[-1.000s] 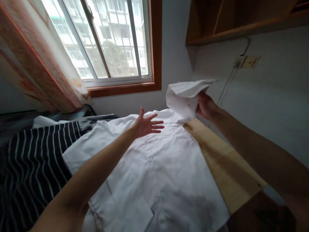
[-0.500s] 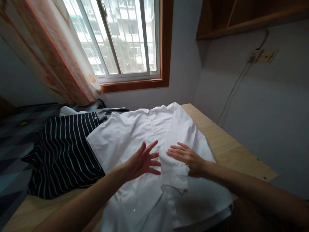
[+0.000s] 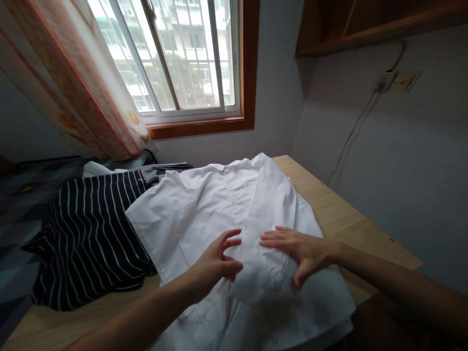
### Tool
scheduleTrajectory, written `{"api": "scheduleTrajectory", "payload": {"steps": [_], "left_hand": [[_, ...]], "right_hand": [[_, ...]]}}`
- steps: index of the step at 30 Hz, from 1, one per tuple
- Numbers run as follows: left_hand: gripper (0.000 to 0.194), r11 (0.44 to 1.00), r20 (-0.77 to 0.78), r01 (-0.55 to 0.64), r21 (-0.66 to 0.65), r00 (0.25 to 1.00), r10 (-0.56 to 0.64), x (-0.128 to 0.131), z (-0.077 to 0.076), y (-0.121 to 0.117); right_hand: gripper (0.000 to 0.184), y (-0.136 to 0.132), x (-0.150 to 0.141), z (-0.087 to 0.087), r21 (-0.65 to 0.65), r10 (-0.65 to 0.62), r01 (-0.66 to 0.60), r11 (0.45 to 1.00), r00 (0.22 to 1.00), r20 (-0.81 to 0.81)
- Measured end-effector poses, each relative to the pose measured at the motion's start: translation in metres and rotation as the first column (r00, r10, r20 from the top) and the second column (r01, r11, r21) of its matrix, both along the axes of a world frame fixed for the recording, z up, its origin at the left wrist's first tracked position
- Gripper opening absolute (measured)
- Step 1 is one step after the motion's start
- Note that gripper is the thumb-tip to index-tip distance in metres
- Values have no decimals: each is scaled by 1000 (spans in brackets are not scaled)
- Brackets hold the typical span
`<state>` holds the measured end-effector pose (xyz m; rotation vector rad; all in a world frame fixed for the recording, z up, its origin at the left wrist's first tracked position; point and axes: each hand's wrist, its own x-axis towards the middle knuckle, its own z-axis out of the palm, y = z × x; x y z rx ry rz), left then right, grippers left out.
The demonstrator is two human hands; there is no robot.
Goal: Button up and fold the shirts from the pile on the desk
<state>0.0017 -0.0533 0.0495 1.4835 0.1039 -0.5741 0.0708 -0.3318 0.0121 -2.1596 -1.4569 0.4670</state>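
Observation:
A white button-up shirt [image 3: 204, 195] lies spread on the wooden board, its collar toward the window. One sleeve [image 3: 272, 195] is folded over the shirt's front and runs down toward me. At the left edge of that sleeve is my left hand [image 3: 219, 261], fingers apart and curved, with the thumb near the cloth. My right hand [image 3: 298, 248] rests flat on or just over the sleeve's right side, fingers stretched out and thumb spread. Neither hand grips the fabric. The cuff end is blurred.
A black garment with white stripes [image 3: 95, 234] lies left of the shirt, partly over a dark checked cloth [image 3: 14, 243]. The wooden board [image 3: 329, 219] shows along the right. Beyond are a curtain [image 3: 80, 78], a window [image 3: 183, 63], and a wall socket [image 3: 404, 81] with a cord.
My left hand has turned over, from palm showing with fingers spread to curved beside the sleeve. My right hand has shifted slightly right, its thumb now spread. The cuff has moved and blurred.

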Motion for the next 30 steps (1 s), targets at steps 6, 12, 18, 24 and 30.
{"api": "scheduleTrajectory", "payload": {"steps": [6,12,18,24,30], "left_hand": [[64,986,-95,-104,-133,991,91,-9,12,-21],[56,931,-39,265,251,964,-264,-27,-4,-6],[47,564,449,34,825,566,-692,-18,-6,8],[79,392,343,206,897,237,-909,15,-26,6],[86,392,347,232,890,212,-914,16,-35,14]], "right_hand": [[97,9,67,4,139,-274,252,958,947,169],[92,21,119,-36,-134,-310,394,909,855,415],[86,16,130,-47,-181,-322,439,880,832,452],[81,23,148,-48,-180,-362,509,842,780,511],[76,35,201,-48,-192,-516,677,711,687,512]]}}
